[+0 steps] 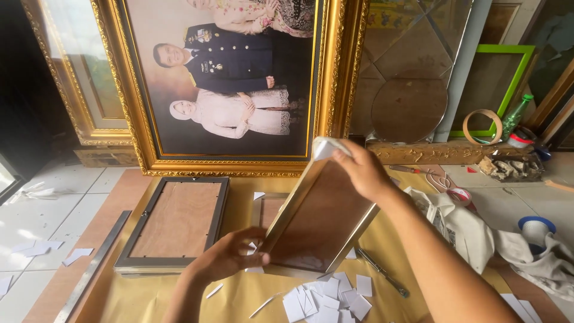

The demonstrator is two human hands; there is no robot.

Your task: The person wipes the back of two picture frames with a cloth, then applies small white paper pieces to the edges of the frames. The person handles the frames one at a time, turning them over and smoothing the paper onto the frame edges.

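Propped at the back, a large gold-framed portrait (227, 84) leans upright against the wall, with another gilt frame (78, 78) behind it to the left and a round mirror (409, 109) and a green-edged frame (496, 84) to its right. Below these, the table (155, 299) is covered with a yellowish sheet.

Tilted up off that sheet, near the middle of the view, is a silver-edged picture frame (317, 221) seen from its brown backing side. The right hand (359, 170) closes its grip on the frame's top edge, where a white corner piece (326, 146) sits under the fingers. The left hand (230, 257) closes its grip on the frame's lower left corner, thumb on the backing.

Just to the left, a dark-edged frame (176, 224) lies flat, back side up. A white cloth (478, 233) lies crumpled to the right, well clear of the held frame. A screwdriver-like tool (382, 274) lies just beside the frame's lower right edge. White paper scraps (329, 296) are scattered on the sheet in front of the frame.
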